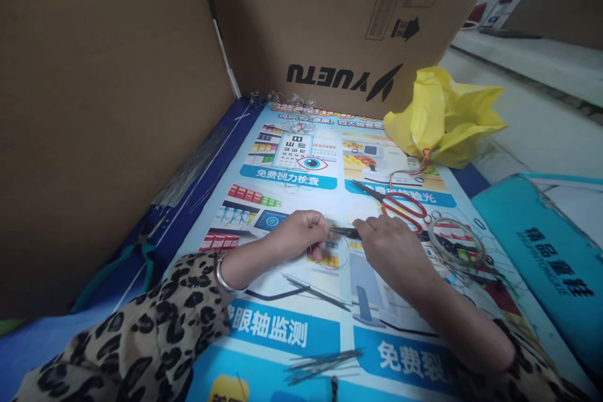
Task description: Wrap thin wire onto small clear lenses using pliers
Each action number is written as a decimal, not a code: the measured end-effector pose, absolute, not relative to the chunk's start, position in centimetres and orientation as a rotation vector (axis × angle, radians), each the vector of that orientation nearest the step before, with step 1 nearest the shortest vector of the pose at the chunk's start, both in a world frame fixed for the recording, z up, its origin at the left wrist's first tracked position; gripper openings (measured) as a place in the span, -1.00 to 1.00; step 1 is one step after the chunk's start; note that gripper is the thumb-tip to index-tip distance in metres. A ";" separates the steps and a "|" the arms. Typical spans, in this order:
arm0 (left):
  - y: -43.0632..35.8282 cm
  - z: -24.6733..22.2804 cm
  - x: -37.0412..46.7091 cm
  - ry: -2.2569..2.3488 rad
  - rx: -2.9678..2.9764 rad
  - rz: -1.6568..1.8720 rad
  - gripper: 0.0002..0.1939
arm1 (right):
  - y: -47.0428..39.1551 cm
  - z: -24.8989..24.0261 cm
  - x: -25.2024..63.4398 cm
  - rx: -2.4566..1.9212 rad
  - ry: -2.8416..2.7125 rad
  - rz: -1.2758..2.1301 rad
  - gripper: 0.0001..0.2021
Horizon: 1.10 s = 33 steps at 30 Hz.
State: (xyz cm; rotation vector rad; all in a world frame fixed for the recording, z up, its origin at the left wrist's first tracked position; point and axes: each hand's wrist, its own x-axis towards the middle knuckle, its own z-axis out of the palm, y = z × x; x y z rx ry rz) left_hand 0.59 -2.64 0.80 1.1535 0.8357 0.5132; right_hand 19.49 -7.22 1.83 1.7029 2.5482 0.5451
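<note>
My left hand [308, 233] is closed, its thumb and fingers pinching a thin wire [347, 257] that curves in a loop below the fingertips. Wrapped round dark narrow-jawed pliers [343, 232], my right hand [390, 248] points their tips at the pinched wire. The pliers' handles are hidden in the palm. Just beyond the right hand lie scissors [406, 206] with orange-red handles, their blades pointing up and left. Short dark wires [323, 364] lie in a loose bundle near the front, and several more [318, 292] rest just below my left hand.
A printed poster [282, 333] covers the work surface. Cardboard [306, 19] stands behind and at left. Teal-handled pliers [144, 251] and straight wires [188, 169] lie left. At right are a coil of wire [456, 242], a yellow bag [438, 116] and a turquoise box [541, 264].
</note>
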 end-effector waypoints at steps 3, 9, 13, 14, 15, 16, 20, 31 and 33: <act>-2.7 1.0 0.6 0.842 1.151 0.510 -0.96 | -7.2 2.1 19.6 1.703 2.558 0.541 -0.78; -2.6 0.7 0.6 0.842 1.125 0.515 -0.94 | -7.2 2.9 19.5 1.726 2.544 0.514 -0.82; -2.6 0.5 0.6 0.840 1.106 0.530 -0.89 | -7.4 2.9 19.3 1.701 2.563 0.527 -0.81; -2.7 0.6 0.7 0.835 1.103 0.534 -0.88 | -7.4 2.9 19.3 1.699 2.561 0.533 -0.81; -2.7 0.7 0.7 0.830 1.103 0.537 -0.88 | -7.5 2.9 19.3 1.700 2.557 0.540 -0.80; -2.8 0.8 0.7 0.828 1.102 0.540 -0.88 | -7.5 2.9 19.2 1.703 2.550 0.546 -0.80; -3.1 1.0 0.8 0.834 1.070 0.560 -0.92 | -7.7 3.0 19.0 1.727 2.511 0.562 -0.81; -4.0 0.9 1.3 0.905 1.083 0.639 -0.87 | -8.0 3.3 18.8 1.784 2.453 0.552 -0.87; -4.1 0.8 1.4 0.905 1.105 0.667 -0.86 | -8.1 3.4 18.7 1.796 2.435 0.552 -0.87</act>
